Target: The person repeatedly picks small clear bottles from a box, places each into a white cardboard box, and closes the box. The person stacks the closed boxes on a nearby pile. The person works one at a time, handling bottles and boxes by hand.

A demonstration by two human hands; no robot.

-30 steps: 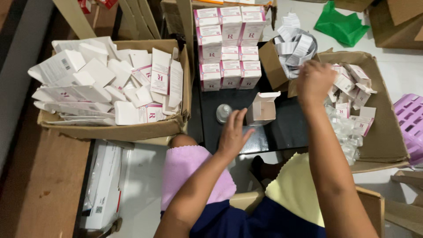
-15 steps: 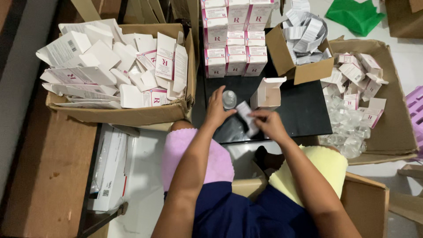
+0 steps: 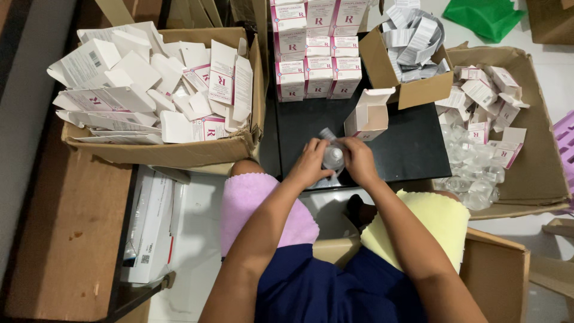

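Note:
My left hand and my right hand meet over the front of a black board. Together they hold a small clear bottle with a folded paper leaflet sticking out behind it. Just beyond my hands stands an open white-and-pink carton with its flap up. Behind that, finished pink-and-white cartons stand in rows.
A cardboard box of flat unfolded cartons sits at the left. A smaller box of folded leaflets is at the back right. A wide box at the right holds cartons and clear bottles. Pink and yellow cloths cover my knees.
My right hand came back from the right-hand box to the centre. Both hands have closed together on the bottle and leaflet.

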